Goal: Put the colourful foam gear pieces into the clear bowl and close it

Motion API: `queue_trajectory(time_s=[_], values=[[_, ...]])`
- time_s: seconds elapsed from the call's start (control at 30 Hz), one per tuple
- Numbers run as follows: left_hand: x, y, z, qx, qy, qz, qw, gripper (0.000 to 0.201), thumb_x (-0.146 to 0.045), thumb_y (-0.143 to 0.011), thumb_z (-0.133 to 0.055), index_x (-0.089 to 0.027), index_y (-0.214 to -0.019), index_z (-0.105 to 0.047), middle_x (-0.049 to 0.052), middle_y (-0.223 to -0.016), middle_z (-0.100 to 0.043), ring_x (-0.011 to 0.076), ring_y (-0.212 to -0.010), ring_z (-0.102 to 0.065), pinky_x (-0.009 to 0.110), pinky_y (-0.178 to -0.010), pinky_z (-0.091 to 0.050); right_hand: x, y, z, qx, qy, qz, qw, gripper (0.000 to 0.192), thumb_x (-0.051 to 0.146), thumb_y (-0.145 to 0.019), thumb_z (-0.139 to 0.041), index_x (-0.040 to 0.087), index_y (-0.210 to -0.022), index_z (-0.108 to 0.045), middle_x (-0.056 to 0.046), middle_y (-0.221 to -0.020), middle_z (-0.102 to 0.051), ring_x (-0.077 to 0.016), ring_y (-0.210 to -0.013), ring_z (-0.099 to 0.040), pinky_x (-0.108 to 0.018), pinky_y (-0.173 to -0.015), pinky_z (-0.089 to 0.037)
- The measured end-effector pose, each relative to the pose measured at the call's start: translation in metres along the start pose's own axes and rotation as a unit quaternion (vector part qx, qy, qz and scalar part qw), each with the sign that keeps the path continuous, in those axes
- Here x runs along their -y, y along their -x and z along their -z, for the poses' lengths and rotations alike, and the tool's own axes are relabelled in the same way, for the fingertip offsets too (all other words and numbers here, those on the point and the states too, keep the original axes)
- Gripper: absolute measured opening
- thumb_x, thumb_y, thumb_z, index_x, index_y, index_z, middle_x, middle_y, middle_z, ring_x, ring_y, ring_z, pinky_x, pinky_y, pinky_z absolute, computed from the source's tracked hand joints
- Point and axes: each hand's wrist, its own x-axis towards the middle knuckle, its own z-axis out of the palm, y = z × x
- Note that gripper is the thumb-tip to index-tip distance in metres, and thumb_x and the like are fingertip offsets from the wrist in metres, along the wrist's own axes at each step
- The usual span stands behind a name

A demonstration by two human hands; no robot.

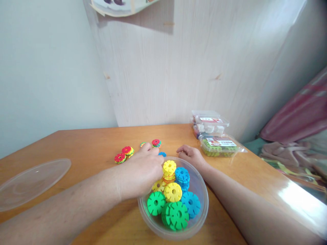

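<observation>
A clear round plastic bowl [203,214] holds snowflake building discs in stacks and singly: yellow discs [173,192], blue discs [182,175] and green discs [178,215]. My left hand [145,168] is at the bowl's left rim, back upward, its fingers curled in beside the yellow stack. Whatever those fingers hold is hidden beneath the hand. My right hand [190,155] rests on the table behind the bowl's right side, fingers curled, with nothing visible in it. Beyond my left hand lie small stacks of mixed discs [127,150], a red-topped stack [156,143] and a partly hidden blue disc [162,154].
A clear lid [35,182] lies on the wooden table [84,146] at the left. Clear boxes stand at the back right: one with green pieces [219,145], others stacked [209,124] behind it. A pale wall panel [153,78] rises behind the table; fabric [296,109] lies off to the right.
</observation>
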Motion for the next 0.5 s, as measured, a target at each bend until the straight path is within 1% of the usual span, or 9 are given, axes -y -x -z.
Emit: queue_trajectory(time_s=[0.07,0.13,0.2,0.23,0.27,0.33,0.43,0.5], values=[[0.005,0.004,0.014,0.010,0.035,0.022,0.999,0.022,-0.020,-0.084,-0.058,-0.022,-0.064,-0.068,0.006,-0.073,-0.061,0.0220,-0.083,-0.048,0.039,-0.075,-0.028,0.001,0.000,0.000,-0.002,-0.001,-0.006,1.000,0.024,0.026,-0.079,-0.050,0.019,-0.091,-0.070,-0.002,-0.072,-0.068,-0.0160,-0.066,-0.059,-0.025,-0.059,-0.040],[0.016,0.011,0.029,0.006,0.077,0.064,0.995,0.023,-0.018,-0.086,-0.054,-0.025,-0.071,-0.071,0.004,-0.074,-0.062,0.0213,-0.086,-0.049,0.037,-0.078,-0.030,0.001,0.001,0.000,-0.004,0.002,-0.013,1.000,0.025,0.027,-0.079,-0.050,0.018,-0.091,-0.070,-0.002,-0.072,-0.068,-0.0163,-0.066,-0.059,-0.025,-0.059,-0.040],[0.032,0.018,0.038,-0.020,0.107,0.113,0.988,0.023,-0.019,-0.086,-0.052,-0.027,-0.083,-0.073,0.002,-0.081,-0.065,0.0208,-0.091,-0.051,0.035,-0.082,-0.032,0.001,0.001,0.000,-0.001,0.003,-0.013,1.000,0.025,0.028,-0.080,-0.050,0.018,-0.091,-0.070,-0.002,-0.072,-0.068,-0.0165,-0.067,-0.059,-0.026,-0.059,-0.041],[0.041,0.022,0.039,-0.034,0.116,0.133,0.984,0.023,-0.020,-0.086,-0.051,-0.026,-0.086,-0.072,0.001,-0.085,-0.066,0.0202,-0.092,-0.052,0.035,-0.083,-0.033,0.000,0.001,0.000,0.002,0.002,-0.011,1.000,0.025,0.029,-0.080,-0.050,0.019,-0.091,-0.070,-0.002,-0.073,-0.068,-0.0165,-0.067,-0.059,-0.026,-0.060,-0.041],[0.050,0.026,0.038,-0.039,0.122,0.150,0.980,0.023,-0.020,-0.086,-0.050,-0.025,-0.088,-0.072,0.001,-0.089,-0.067,0.0197,-0.092,-0.052,0.034,-0.084,-0.034,0.000,0.001,0.000,0.004,0.001,-0.009,1.000,0.025,0.029,-0.080,-0.050,0.019,-0.092,-0.070,-0.002,-0.074,-0.068,-0.0166,-0.068,-0.059,-0.026,-0.060,-0.041],[0.067,0.033,0.029,-0.027,0.124,0.176,0.976,0.022,-0.019,-0.083,-0.050,-0.023,-0.088,-0.072,0.002,-0.092,-0.068,0.0191,-0.092,-0.053,0.032,-0.084,-0.036,-0.002,0.000,0.000,0.009,0.001,-0.008,1.000,0.025,0.030,-0.081,-0.050,0.018,-0.092,-0.070,-0.002,-0.074,-0.068,-0.0168,-0.068,-0.059,-0.026,-0.060,-0.042],[0.084,0.041,0.008,0.013,0.109,0.204,0.973,0.023,-0.019,-0.079,-0.053,-0.024,-0.089,-0.073,0.002,-0.090,-0.068,0.0205,-0.091,-0.054,0.031,-0.083,-0.038,-0.004,0.000,-0.001,0.010,0.001,-0.008,1.000,0.026,0.031,-0.081,-0.050,0.018,-0.092,-0.069,-0.002,-0.073,-0.068,-0.0174,-0.067,-0.060,-0.027,-0.060,-0.042],[0.090,0.044,-0.006,0.040,0.100,0.220,0.970,0.024,-0.024,-0.080,-0.055,-0.027,-0.094,-0.074,0.004,-0.091,-0.068,0.0224,-0.093,-0.054,0.033,-0.083,-0.038,-0.004,0.000,-0.002,0.010,-0.001,-0.006,1.000,0.026,0.031,-0.081,-0.050,0.019,-0.092,-0.069,-0.002,-0.071,-0.067,-0.0176,-0.067,-0.060,-0.027,-0.059,-0.042]])
